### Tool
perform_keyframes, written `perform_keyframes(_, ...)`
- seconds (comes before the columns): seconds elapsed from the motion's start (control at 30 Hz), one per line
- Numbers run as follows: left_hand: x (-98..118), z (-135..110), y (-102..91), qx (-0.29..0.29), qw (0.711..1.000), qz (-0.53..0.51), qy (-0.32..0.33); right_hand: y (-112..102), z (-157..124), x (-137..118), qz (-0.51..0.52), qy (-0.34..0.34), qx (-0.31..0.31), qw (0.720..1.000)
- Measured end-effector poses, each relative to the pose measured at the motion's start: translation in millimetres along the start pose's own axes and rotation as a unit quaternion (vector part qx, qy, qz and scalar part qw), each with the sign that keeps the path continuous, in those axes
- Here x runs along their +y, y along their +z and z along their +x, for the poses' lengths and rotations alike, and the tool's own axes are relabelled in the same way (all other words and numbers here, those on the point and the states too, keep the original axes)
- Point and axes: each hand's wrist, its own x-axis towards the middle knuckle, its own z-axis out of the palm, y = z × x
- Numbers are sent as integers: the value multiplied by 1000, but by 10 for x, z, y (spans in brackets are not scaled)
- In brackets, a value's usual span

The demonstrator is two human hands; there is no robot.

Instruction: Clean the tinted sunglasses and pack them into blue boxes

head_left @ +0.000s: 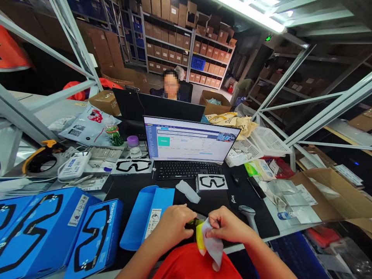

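Note:
Low over the desk edge, my left hand [178, 221] is closed, its fingers around what looks like a pair of glasses with a dark frame and yellow lens [200, 237], mostly hidden by the hands. Opposite it, my right hand [228, 224] pinches a light grey cloth [215, 246] that lies against the yellow part and hangs down before the red top. Just left of my hands rests an opened blue box [136, 221] with a white label. A crumpled white pouch [188, 191] lies beyond them, near a small white box [211, 183] printed with glasses.
Large blue boxes [95, 236] printed with glasses fill the left side. Ahead stand a keyboard [187, 169] and a monitor [188, 141]. A barcode scanner [248, 214] lies to the right, past it an open cardboard box [337, 193]. Someone sits behind the monitors.

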Motion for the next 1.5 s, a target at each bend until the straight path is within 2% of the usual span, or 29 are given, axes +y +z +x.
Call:
perform_keyframes(0.1,11,5,98,-42,996,56,48,236,118,-33,-65,-10,65,996)
perform_keyframes(0.2,-55,-53,158,-13,996,63,56,511,230,-11,-96,-13,139,986)
perform_keyframes(0.27,-140,-125,165,3,998,46,51,574,251,52,-44,-3,131,990)
perform_keyframes(0.33,-226,-201,157,19,999,15,38,489,211,137,45,5,55,997)
perform_keyframes(0.4,-279,-255,153,46,999,-16,19,305,129,204,120,8,-43,992)
perform_keyframes(0.47,-278,-266,163,73,997,-39,13,126,49,215,148,7,-96,984)
perform_keyframes(0.5,-257,-254,172,78,996,-45,19,72,22,194,148,9,-103,984)
perform_keyframes(0.6,-157,-179,190,66,995,-48,56,115,28,59,107,21,-56,992)
perform_keyframes(0.7,-104,-122,161,59,995,-26,77,343,131,-52,52,31,54,997)
perform_keyframes(0.77,-133,-124,122,62,995,-13,72,453,190,-44,52,24,99,993)
perform_keyframes(0.8,-163,-137,104,63,996,-13,66,470,202,-12,67,18,95,993)
perform_keyframes(0.87,-230,-175,85,63,997,-20,49,421,185,90,109,1,41,993)
perform_keyframes(0.97,-297,-217,105,79,996,-37,19,217,90,242,158,-10,-39,987)
perform_keyframes(1.07,-282,-195,140,92,995,-46,17,35,5,275,169,-5,-54,984)
perform_keyframes(1.13,-234,-148,147,93,994,-41,38,9,-4,223,141,-4,-46,989)
perform_keyframes(1.23,-145,-67,148,81,994,-6,79,157,71,110,54,3,3,999)
perform_keyframes(1.37,-154,-50,196,78,990,52,109,496,215,96,-43,31,113,992)
perform_keyframes(1.43,-243,-105,237,72,993,38,91,554,219,172,-23,30,104,994)
perform_keyframes(1.5,-340,-179,271,54,997,-8,54,495,155,262,42,17,41,998)
